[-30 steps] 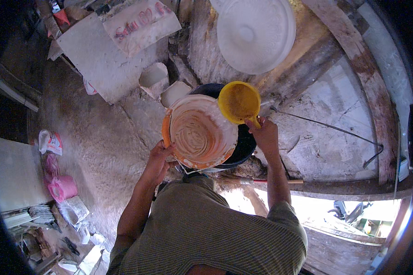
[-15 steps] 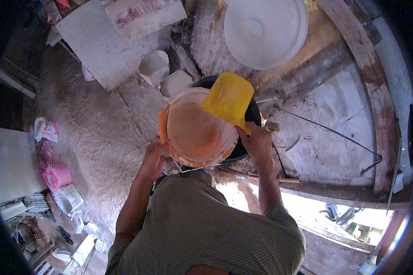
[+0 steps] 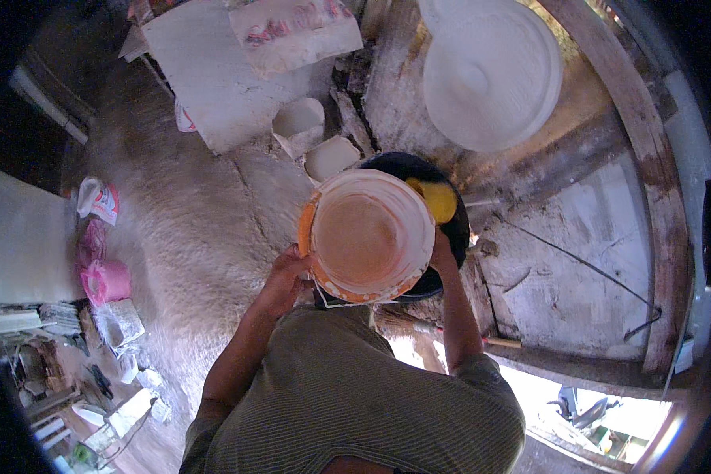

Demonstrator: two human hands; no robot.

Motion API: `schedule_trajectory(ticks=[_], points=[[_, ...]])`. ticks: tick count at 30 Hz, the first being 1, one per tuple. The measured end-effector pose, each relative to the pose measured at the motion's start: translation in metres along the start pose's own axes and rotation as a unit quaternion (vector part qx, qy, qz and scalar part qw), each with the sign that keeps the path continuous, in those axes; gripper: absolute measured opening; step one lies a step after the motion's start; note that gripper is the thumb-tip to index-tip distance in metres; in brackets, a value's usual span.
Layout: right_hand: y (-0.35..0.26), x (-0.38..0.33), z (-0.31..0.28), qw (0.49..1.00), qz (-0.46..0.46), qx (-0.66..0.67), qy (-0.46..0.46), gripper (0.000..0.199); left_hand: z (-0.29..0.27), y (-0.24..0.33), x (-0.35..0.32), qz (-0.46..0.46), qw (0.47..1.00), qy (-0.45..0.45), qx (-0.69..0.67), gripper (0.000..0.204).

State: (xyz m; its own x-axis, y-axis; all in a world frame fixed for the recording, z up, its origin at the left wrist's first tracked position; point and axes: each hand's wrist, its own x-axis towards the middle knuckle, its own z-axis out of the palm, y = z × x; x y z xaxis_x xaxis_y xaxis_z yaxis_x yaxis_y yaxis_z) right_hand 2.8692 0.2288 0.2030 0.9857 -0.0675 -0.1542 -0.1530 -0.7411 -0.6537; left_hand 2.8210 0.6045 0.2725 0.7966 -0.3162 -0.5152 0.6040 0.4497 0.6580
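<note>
In the head view, the yellow dipper [image 3: 441, 202] has moved from over the orange bucket [image 3: 367, 237] to the black tub [image 3: 401, 164]. The left hand [image 3: 286, 278] grips the bucket's edge; whether the right hand [image 3: 444, 254] grasps anything cannot be told. A steady bucket should limit spills.

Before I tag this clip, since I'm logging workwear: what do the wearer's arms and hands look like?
Short, loose sleeves belong to a dull olive-grey shirt with fine, pale stripes. The forearms below them are bare. The left hand and right hand are ungloved, the right one partly hidden. No watch or bracelet shows.
</note>
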Motion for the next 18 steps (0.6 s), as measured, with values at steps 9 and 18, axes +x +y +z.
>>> schedule_trajectory(ticks=[9,18], points=[[0.046,0.03,0.112,0.984,0.102,0.048,-0.139,0.026,0.008,0.008,-0.003,-0.009,1.0,0.002,-0.023,0.016],[0.046,0.027,0.097,0.972,0.122,0.172,-0.103,0.024,0.004,0.006,-0.003,-0.013,1.0,0.002,-0.009,0.017]])
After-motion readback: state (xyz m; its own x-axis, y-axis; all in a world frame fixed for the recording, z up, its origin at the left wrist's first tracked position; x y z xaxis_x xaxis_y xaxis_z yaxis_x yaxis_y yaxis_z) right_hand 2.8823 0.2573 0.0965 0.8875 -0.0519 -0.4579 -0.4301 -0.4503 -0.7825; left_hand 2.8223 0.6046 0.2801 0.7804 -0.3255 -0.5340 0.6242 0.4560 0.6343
